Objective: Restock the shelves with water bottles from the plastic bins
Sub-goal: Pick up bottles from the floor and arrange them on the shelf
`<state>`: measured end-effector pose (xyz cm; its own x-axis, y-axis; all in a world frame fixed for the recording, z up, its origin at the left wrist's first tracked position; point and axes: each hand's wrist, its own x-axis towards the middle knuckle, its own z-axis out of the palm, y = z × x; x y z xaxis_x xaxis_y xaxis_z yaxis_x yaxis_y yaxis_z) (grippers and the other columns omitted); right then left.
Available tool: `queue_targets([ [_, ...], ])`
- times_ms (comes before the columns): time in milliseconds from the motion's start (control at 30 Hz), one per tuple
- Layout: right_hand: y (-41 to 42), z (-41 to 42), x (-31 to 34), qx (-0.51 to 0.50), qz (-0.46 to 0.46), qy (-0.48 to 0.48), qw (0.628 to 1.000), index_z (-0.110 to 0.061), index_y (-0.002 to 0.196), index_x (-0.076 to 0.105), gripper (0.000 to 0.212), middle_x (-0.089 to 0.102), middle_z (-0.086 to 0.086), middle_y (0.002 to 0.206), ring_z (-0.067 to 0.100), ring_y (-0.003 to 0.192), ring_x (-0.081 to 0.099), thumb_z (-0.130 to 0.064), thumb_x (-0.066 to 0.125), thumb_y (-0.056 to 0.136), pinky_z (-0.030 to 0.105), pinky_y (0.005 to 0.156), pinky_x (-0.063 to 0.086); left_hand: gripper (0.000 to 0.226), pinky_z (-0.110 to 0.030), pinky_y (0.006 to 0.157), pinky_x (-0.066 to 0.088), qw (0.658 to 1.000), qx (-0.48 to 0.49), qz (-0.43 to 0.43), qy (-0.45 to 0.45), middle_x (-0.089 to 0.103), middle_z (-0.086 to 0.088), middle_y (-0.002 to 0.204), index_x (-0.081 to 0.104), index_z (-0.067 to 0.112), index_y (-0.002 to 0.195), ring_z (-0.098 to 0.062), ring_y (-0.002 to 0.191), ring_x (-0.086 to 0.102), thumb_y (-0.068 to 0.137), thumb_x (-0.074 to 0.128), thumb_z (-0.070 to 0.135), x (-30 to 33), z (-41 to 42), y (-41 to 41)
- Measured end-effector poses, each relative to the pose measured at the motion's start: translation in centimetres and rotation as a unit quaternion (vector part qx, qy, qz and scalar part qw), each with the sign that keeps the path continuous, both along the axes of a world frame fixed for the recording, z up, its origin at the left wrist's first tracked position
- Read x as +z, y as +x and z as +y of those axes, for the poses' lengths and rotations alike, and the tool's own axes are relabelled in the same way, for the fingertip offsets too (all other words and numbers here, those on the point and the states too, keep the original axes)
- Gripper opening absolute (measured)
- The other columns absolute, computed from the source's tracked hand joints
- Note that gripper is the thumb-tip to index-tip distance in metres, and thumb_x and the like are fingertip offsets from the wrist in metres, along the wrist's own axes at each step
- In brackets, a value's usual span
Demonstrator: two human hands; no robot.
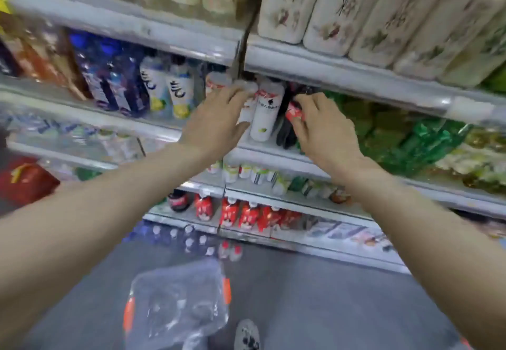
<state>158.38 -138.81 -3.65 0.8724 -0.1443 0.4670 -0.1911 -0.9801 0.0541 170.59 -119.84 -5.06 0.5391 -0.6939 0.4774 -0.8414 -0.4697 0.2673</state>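
Note:
Both arms reach up to the middle shelf (273, 148). My left hand (219, 119) wraps its fingers round a white bottle with a red band (246, 108), standing on that shelf. Just right of it stands another white bottle (267, 111), untouched. My right hand (320, 128) grips a dark bottle with a red label (293, 112) at the shelf front, its cap (306, 89) up under the shelf above. On the floor below sits a clear plastic bin with orange latches (178, 306); what it holds is blurred.
White-and-yellow and blue bottles (109, 81) stand left on the same shelf, green packs (410, 141) to the right. White cartons (342, 10) fill the shelf above. Lower shelves hold small bottles and red-labelled bottles (246, 214). A shoe (247, 334) stands on the grey floor beside the bin.

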Motion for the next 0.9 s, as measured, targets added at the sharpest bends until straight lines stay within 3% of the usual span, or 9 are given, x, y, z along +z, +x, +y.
queue_targets([
  [300,-3.1,2.4,-26.5,-0.017,0.154,0.105,0.982,-0.01,0.117,0.058,0.038,0.059,0.012,0.101,0.032,0.082,0.06,-0.033,0.04,0.093,0.035,0.052,0.049,0.054,-0.043,0.083,0.054,0.985,-0.038,0.102,0.132,0.061,-0.015,0.117,0.058,0.007,0.121,-0.038,0.101,0.061,0.071,0.078,0.014,-27.1,2.6,-2.6],
  [467,-4.4,3.4,-42.4,-0.018,0.209,0.176,0.962,-0.009,0.117,0.057,0.033,0.058,0.012,0.097,0.032,0.081,0.06,-0.024,0.064,0.088,0.038,0.054,0.051,0.041,-0.037,0.074,0.052,0.973,-0.026,0.153,0.173,0.064,-0.013,0.107,0.064,0.01,0.109,-0.033,0.094,0.061,0.07,0.076,0.006,-42.9,3.6,-4.6],
  [600,-5.4,4.6,-55.0,-0.025,0.257,0.225,0.939,-0.012,0.118,0.053,0.037,0.06,0.013,0.096,0.036,0.078,0.062,-0.024,0.068,0.086,0.04,0.055,0.052,0.048,-0.036,0.063,0.055,0.959,-0.012,0.171,0.228,0.067,-0.012,0.102,0.066,0.009,0.103,-0.035,0.085,0.066,0.059,0.086,0.009,-54.7,3.6,-5.4],
  [733,-5.5,4.9,-66.2,-0.037,0.315,0.252,0.914,-0.007,0.129,0.052,0.045,0.059,0.016,0.105,0.036,0.089,0.06,-0.025,0.063,0.089,0.044,0.067,0.054,0.054,-0.04,0.085,0.053,0.952,-0.007,0.177,0.251,0.062,-0.018,0.116,0.062,0.003,0.117,-0.039,0.102,0.062,0.066,0.081,0.01,-65.2,3.2,-5.5],
  [900,-3.3,4.5,-76.5,-0.066,0.31,0.289,0.904,-0.008,0.136,0.047,0.053,0.053,0.016,0.119,0.037,0.105,0.056,-0.025,0.064,0.089,0.046,0.08,0.05,0.072,-0.045,0.105,0.039,0.952,-0.034,0.163,0.256,0.051,-0.025,0.134,0.045,-0.003,0.137,-0.042,0.119,0.052,0.074,0.075,0.012,-74.9,1.9,-5.1],
])
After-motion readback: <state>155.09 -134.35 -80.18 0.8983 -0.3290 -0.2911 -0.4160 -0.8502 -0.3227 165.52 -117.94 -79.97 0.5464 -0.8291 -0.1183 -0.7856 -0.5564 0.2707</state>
